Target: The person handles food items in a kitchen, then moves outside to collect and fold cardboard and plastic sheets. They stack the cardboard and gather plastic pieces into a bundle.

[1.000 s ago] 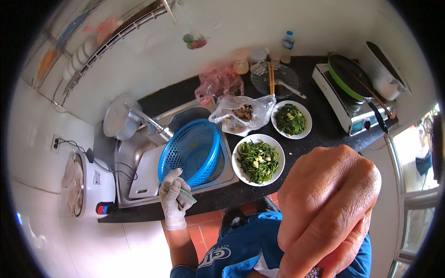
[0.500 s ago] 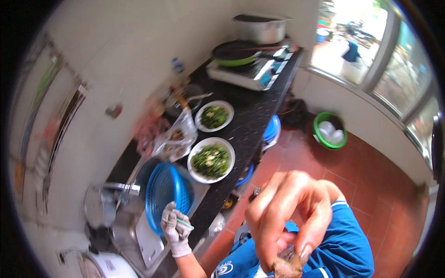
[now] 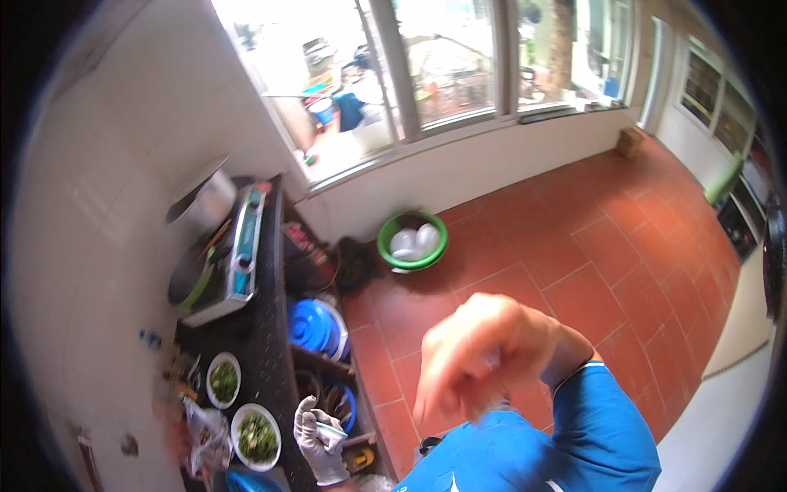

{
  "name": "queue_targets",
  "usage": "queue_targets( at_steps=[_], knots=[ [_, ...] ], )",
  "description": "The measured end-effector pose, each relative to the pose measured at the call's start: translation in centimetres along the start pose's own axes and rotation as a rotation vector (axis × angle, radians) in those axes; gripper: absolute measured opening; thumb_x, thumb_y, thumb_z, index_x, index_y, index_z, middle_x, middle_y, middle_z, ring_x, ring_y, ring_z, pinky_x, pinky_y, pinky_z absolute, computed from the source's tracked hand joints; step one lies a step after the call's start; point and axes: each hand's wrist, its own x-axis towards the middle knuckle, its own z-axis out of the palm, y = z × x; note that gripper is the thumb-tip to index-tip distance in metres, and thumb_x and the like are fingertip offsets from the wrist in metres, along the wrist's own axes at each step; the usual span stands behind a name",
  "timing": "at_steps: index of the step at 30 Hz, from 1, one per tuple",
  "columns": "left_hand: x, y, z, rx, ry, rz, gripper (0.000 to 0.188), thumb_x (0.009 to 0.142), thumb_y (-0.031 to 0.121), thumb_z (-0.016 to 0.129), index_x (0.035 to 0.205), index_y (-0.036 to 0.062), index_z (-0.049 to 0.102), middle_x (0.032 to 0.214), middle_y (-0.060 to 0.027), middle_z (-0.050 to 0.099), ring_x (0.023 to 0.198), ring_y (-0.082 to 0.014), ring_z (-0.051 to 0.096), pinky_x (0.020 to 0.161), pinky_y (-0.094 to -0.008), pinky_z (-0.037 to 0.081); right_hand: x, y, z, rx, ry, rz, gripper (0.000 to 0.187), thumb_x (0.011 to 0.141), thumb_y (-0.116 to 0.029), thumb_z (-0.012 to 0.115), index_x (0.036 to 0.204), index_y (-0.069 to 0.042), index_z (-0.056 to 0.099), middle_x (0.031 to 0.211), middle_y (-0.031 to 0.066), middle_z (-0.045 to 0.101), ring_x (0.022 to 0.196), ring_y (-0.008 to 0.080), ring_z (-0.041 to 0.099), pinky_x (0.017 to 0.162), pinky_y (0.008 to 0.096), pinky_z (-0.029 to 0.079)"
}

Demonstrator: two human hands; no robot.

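My left hand (image 3: 318, 443) wears a whitish work glove and is beside the dark counter's front edge. Its fingers are curled round a thin white and pale-green object (image 3: 333, 429), whose kind I cannot make out. Raised in front of my blue shirt (image 3: 525, 447), my bare right hand (image 3: 479, 361) is bent at the wrist, and motion smears its fingers. Whether anything is between them does not show. Left of the gloved hand, two white bowls of chopped greens, a nearer bowl (image 3: 274, 435) and a farther bowl (image 3: 238, 379), stand on the counter.
Farther along the counter (image 3: 238, 340) are a gas stove (image 3: 246, 254), a green-sided pan (image 3: 190, 283) and a large pot (image 3: 209, 201). A plastic bag (image 3: 209, 447) lies by the bowls. Below are blue tubs (image 3: 316, 326). A green basin (image 3: 443, 246) stands on red floor tiles (image 3: 607, 271).
My view has swung right, toward the windows and floor; the sink has left it. The brown piece pinched in my right hand no longer shows. My left hand still holds the thin object.
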Motion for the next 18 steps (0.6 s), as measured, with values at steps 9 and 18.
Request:
queue_targets(
  at_steps=[9, 18],
  knots=[
    [8.9, -17.9, 20.8, 0.051, -0.269, -0.314, 0.039, 0.095, 0.031, 0.061, 0.117, -0.0003, 0.055, 0.066, -0.0031, 0.056, 0.040, -0.0088, 0.044, 0.035, -0.0227, 0.034, -23.5, 6.2, -16.7, 0.045, 0.986, 0.606, 0.032, 0.099, -0.034, 0.055, 0.074, -0.014, 0.052, 0.062, -0.0084, 0.042, 0.056, 0.0019, 0.037, 0.049, 0.0200, 0.029],
    [17.8, -28.6, 36.2, 0.206, -0.492, -0.513, 0.035, 0.095, 0.026, 0.059, 0.118, -0.0009, 0.056, 0.069, -0.0037, 0.053, 0.042, -0.0087, 0.043, 0.037, -0.0228, 0.036, -35.6, 7.4, -25.9, -0.233, 1.393, 0.656, 0.029, 0.090, -0.026, 0.069, 0.069, -0.009, 0.057, 0.060, -0.0029, 0.055, 0.057, 0.0037, 0.052, 0.051, 0.0212, 0.043]
  ],
)
